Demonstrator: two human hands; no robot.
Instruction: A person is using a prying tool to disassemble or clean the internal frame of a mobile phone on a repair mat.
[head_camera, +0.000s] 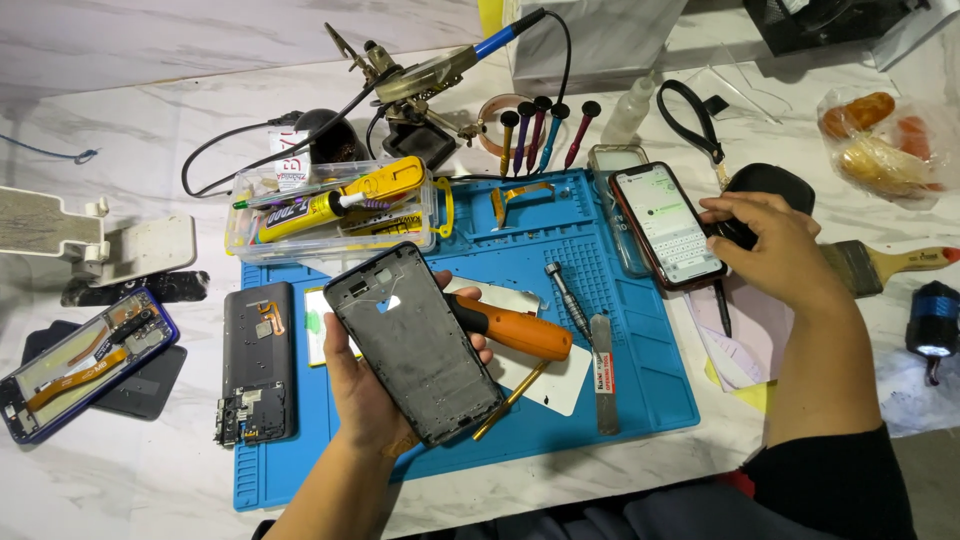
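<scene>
Holding a bare phone frame (418, 343) tilted above the blue work mat (640, 395), the left hand (372, 395) has its grip closed around the frame's lower half, palm behind it and fingertips showing along its right edge. Just beyond that edge, an orange-handled tool (512, 328) lies on the mat over a white card (548, 385), close to the fingers. The right hand (775, 243) rests farther off on the counter (120, 470), its fingers bent down onto a black object (770, 183) beside a lit phone (668, 223) that lies face up at the mat's right corner; whether this grip clasps anything cannot be told. Left of the held frame, a dark phone back (258, 360) lies flat on the mat, and another opened phone (88, 360) sits well apart near the counter's left edge.
</scene>
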